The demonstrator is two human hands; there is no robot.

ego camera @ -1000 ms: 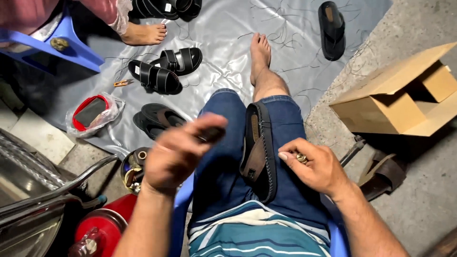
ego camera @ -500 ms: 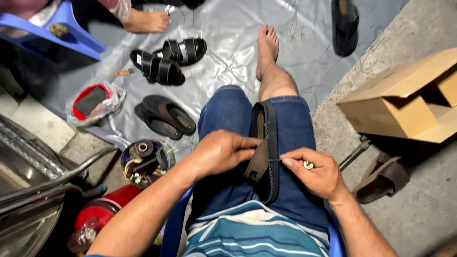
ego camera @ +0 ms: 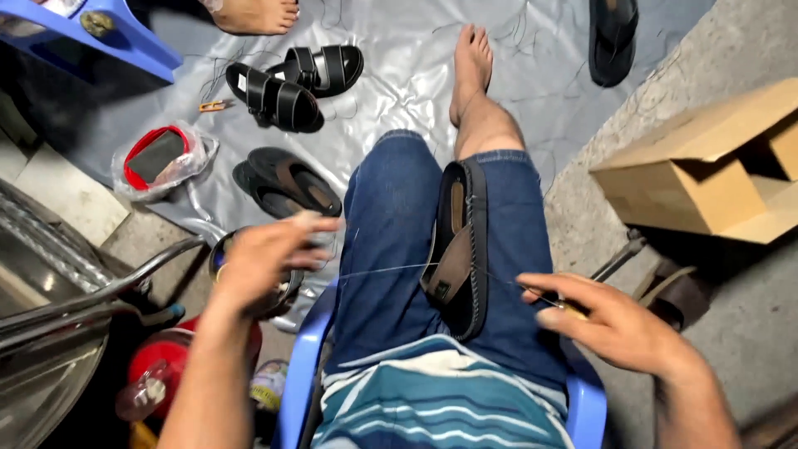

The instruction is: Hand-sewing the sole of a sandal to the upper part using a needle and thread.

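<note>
Thread (ego camera: 391,270) runs taut between both hands across the sandal (ego camera: 461,249) on the lap; left hand (ego camera: 266,262) pinches it, right hand (ego camera: 607,320) grips a small tool.

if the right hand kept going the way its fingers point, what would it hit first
Probably the dark brown leather sandal wedged upright between the thighs: the right hand points left across the lap at it. Depth is unclear, so it could pass just above.
</note>
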